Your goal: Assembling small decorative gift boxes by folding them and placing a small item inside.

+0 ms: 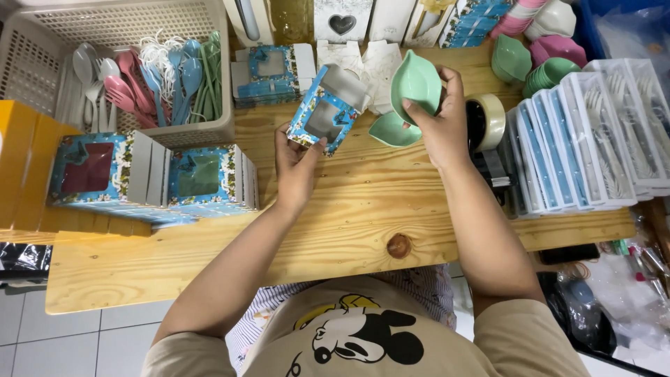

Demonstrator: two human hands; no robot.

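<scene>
We see the wooden counter point(335, 209) close to us. Above it our left hand point(296, 164) is closed on a small blue window box point(326, 108), open at the top. Our right hand point(440, 122) pinches a green leaf-shaped dish point(417, 84), tilted just beside the box. Another green dish point(389, 132) lies under it. Farther back, a basket point(202, 132) holds plastic spoons point(132, 80).

Left hand point(296, 164) held an opened blue window box point(324, 108); right hand point(440, 122) held a green leaf-shaped dish point(417, 84); second green dish point(391, 131) lay on the wooden desk point(349, 209); spoon basket point(42, 63) far left.
</scene>
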